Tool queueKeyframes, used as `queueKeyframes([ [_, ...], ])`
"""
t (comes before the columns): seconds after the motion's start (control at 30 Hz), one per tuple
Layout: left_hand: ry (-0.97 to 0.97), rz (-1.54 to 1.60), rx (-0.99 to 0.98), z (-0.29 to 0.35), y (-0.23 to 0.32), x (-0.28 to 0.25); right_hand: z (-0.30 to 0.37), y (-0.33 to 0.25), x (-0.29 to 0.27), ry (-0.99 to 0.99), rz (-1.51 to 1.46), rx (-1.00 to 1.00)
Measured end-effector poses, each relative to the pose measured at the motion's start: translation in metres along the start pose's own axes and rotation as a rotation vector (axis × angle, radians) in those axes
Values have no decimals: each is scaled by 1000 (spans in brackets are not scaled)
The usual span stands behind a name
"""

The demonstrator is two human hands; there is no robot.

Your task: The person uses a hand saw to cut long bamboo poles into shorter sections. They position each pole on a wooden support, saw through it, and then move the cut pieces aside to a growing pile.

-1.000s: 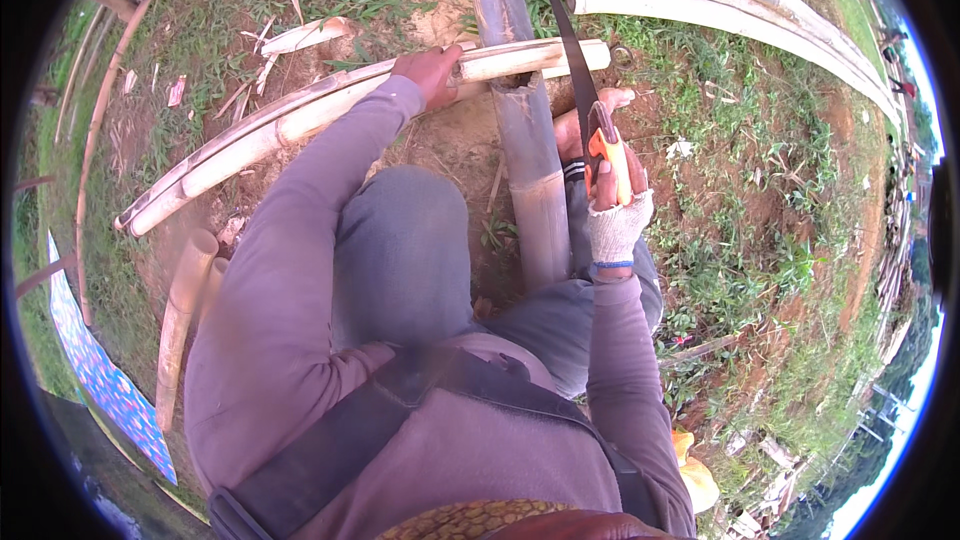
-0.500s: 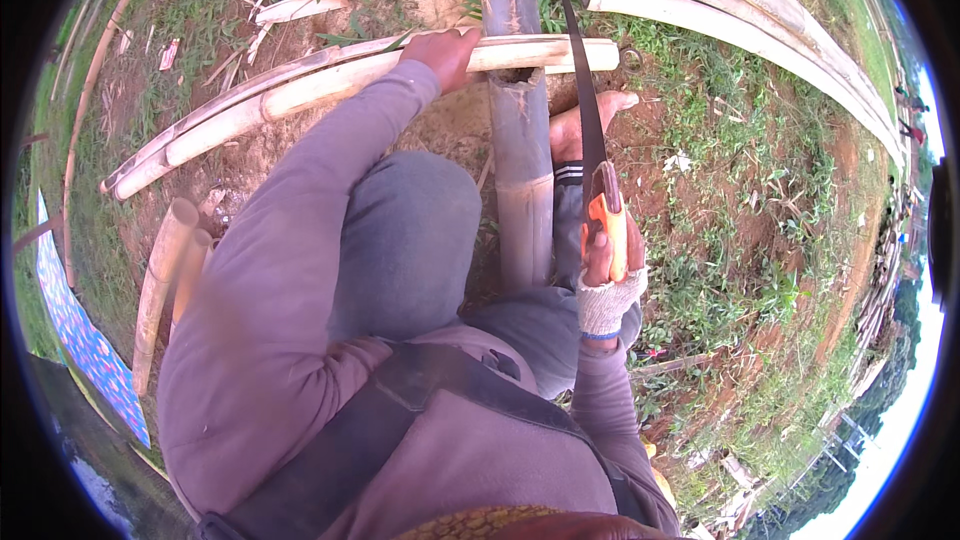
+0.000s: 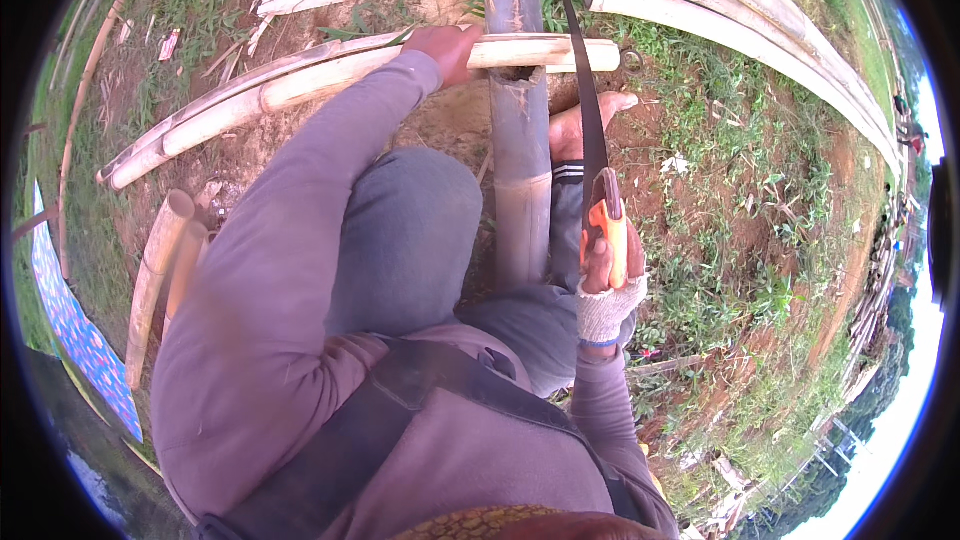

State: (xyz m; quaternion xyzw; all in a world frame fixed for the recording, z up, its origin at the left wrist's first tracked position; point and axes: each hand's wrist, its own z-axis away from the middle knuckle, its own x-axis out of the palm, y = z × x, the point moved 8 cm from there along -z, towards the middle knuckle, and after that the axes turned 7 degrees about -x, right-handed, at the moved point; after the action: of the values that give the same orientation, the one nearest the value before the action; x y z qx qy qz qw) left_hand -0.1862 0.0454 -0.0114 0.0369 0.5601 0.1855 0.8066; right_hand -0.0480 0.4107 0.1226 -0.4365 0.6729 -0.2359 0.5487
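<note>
My left hand is closed around a pale bamboo pole, which lies crosswise over a thick grey bamboo post near a notch in it. A second pale length runs alongside this pole on its far side. In my right hand, partly covered by a white knit glove, is the orange handle of a handsaw. Its long dark blade points away from me and crosses the pole close to its right end. I cannot tell whether the teeth have cut into it.
Several thick pale bamboo poles lie at the far right. Two short bamboo pieces stand out at the left, near a blue patterned sheet. My bare foot is beside the post, close to the blade. Grass and soil surround everything.
The saw has drawn back very slightly toward me. My left hand stays on the pole, and the view has shifted a little.
</note>
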Motion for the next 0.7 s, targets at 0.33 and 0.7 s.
queueKeyframes([
  [0.33, 34, -1, 36, -8, 0, 0, -73, -5, 45, 41, 10, -122],
  [0.7, -24, 71, 78, -13, 6, 4, -85, 17, 50, 55, 52, -76],
])
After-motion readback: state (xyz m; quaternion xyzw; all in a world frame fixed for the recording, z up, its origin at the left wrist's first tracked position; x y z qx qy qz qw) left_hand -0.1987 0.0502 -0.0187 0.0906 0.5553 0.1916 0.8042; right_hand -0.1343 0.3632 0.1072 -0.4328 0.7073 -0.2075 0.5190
